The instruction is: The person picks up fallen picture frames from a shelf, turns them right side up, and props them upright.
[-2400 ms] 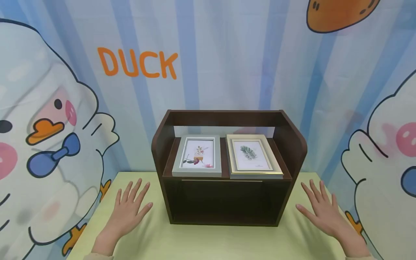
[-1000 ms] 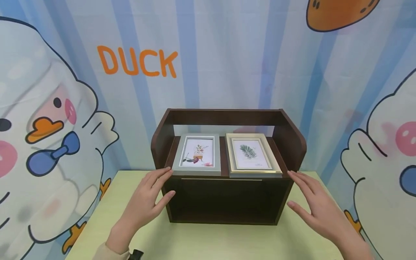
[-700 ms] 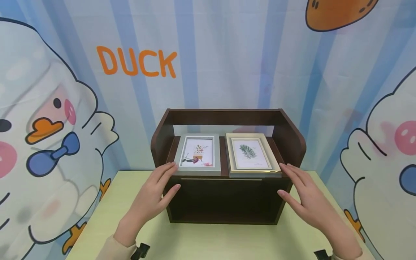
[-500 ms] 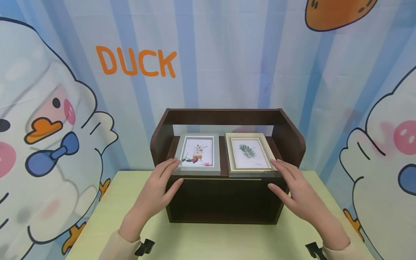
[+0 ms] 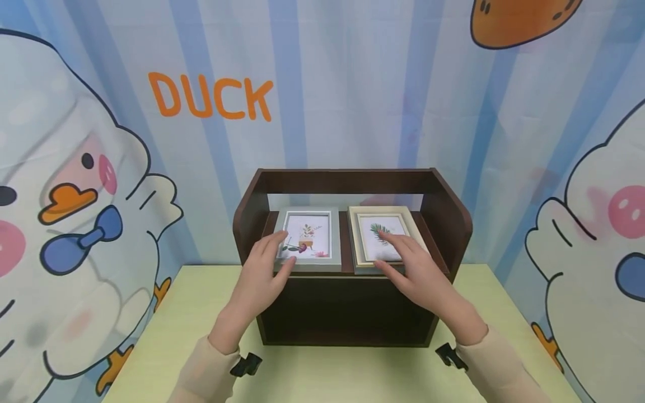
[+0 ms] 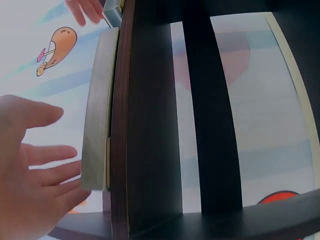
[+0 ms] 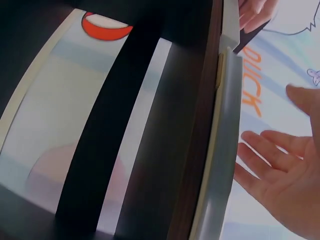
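Observation:
Two picture frames lie flat side by side on the upper board of a dark brown shelf (image 5: 347, 182). The silver-grey one (image 5: 317, 235) shows a potted plant; the cream-gold one (image 5: 370, 243) shows a green leaf. My left hand (image 5: 262, 274) hovers at the front left corner of the silver-grey frame, fingers and thumb spread. Over the front right part of the cream-gold frame reaches my right hand (image 5: 415, 274), its fingers loosely extended and covering part of the leaf. Both wrist views show the fingers (image 6: 55, 172) and fingers (image 7: 265, 155) close to the frames' edges, gripping nothing.
Below the frames the shelf has an open lower compartment (image 5: 347, 313). It stands on a pale yellow-green table (image 5: 211, 288). A blue-striped curtain (image 5: 347, 112) with cartoon ducks hangs behind and at both sides. Raised side panels (image 5: 448, 224) flank the frames.
Both hands have come inward and forward from either side of the shelf to over the frames, the right hand reaching further across its frame. The frames and shelf stay in place.

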A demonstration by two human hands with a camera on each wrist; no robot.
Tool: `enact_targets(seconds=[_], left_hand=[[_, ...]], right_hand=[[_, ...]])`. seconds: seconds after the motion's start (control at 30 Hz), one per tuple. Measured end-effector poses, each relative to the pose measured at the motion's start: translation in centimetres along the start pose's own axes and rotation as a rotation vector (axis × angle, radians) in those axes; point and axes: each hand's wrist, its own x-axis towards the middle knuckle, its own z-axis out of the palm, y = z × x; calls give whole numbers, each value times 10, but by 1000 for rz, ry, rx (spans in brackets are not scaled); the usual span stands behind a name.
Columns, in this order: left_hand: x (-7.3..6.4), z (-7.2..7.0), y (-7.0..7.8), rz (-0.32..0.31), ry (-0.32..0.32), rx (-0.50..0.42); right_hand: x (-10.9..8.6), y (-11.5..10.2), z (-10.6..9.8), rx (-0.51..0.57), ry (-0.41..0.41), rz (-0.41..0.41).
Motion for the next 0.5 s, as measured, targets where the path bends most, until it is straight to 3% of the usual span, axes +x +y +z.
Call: enact_targets(seconds=[0.23, 0.37, 0.5], left_hand=[[18, 5, 2, -140, -11, -36], [27, 9, -1, -201, -14, -59], [36, 14, -4, -261, -32, -50]], right_hand=[[33, -9, 14, 37, 91, -19], [51, -15, 21, 95, 82, 56], [65, -19, 25, 145, 9, 186]])
